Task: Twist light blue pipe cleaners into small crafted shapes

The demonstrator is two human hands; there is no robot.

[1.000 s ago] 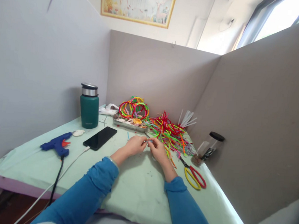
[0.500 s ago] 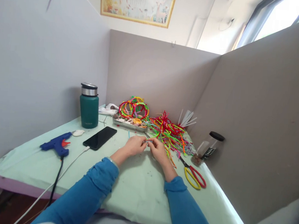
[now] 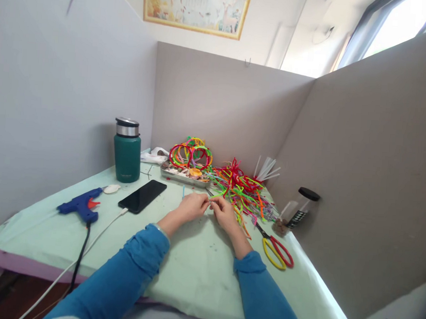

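Note:
My left hand (image 3: 193, 206) and my right hand (image 3: 224, 213) meet fingertip to fingertip above the middle of the table. Both are closed in a pinch on a thin pipe cleaner, mostly hidden by the fingers. A light blue end (image 3: 183, 191) shows just behind my left hand; whether it belongs to the same piece is unclear. Beyond my right hand lies a tangled heap of coloured pipe cleaners (image 3: 238, 183), some strands reaching close to the wrist. Scissors (image 3: 277, 251) with one yellow and one red handle rest to the right of my right forearm.
A metal tray (image 3: 184, 179) at the back carries scraps and pipe-cleaner rings (image 3: 191, 155). On the left are a green bottle (image 3: 126, 158), a phone (image 3: 143, 196) on a white cable, and a blue glue gun (image 3: 80, 204). A black-lidded jar (image 3: 299, 211) stands right, beside the grey partition (image 3: 362, 165).
Both hands stay in nearly the same place, fingertips still together. Only the fingers have shifted slightly, and less of the held piece shows between them.

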